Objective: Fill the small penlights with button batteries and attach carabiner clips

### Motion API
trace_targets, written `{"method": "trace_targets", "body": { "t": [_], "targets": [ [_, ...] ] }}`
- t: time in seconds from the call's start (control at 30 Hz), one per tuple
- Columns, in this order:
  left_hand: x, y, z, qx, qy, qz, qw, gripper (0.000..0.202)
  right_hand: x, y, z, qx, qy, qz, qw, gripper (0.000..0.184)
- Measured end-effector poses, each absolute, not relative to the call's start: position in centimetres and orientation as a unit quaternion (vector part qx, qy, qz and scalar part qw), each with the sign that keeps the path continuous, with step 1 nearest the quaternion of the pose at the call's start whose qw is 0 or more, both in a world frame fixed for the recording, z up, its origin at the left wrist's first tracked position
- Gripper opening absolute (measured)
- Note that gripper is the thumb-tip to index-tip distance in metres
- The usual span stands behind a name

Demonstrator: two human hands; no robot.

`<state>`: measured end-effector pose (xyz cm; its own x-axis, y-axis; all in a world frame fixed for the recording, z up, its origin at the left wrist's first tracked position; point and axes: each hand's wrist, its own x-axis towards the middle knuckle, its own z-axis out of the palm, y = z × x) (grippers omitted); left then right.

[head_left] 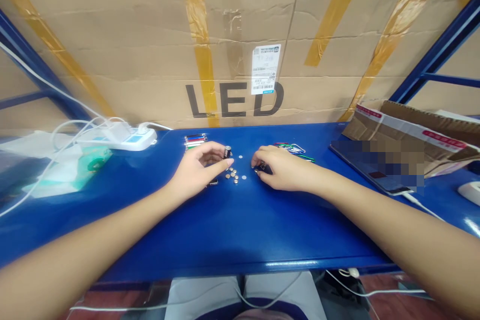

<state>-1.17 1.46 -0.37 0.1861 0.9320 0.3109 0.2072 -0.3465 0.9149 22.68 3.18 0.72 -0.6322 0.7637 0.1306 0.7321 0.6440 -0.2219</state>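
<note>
My left hand is closed, its thumb and fingers pinching a small black cylinder with a silver end, held upright. Just under that hand another dark little piece lies on the blue table. Between my hands sit several small round metal button cells, with small pale discs nearby. My right hand is curled with its fingertips low over small dark parts. What its fingers grip is mostly hidden.
Coloured metal tubes lie in a row behind my left hand; coloured carabiner clips are behind my right. A power strip and a green-white packet stand left. Right are a phone and an open carton. Cardboard walls the back.
</note>
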Motion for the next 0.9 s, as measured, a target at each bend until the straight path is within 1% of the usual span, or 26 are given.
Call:
{"method": "trace_targets", "body": {
  "t": [0.13,0.3,0.53,0.9],
  "targets": [
    [-1.27,1.37,-0.43,0.687,0.433,0.455,0.364,0.031,22.79,3.55,0.54,-0.413,-0.903,0.068,0.097,0.009],
    [-1.18,1.20,-0.34,0.697,0.433,0.450,0.352,0.029,22.73,3.75,0.38,-0.420,-0.899,0.072,0.105,0.004],
    [-1.11,1.15,-0.21,0.706,0.424,0.450,0.344,0.027,22.98,3.77,0.78,-0.417,-0.902,0.067,0.092,0.003],
    [-1.06,1.09,-0.21,0.712,0.425,0.447,0.336,0.028,23.02,3.80,0.36,-0.406,-0.904,0.065,0.116,0.007]
  ]
}}
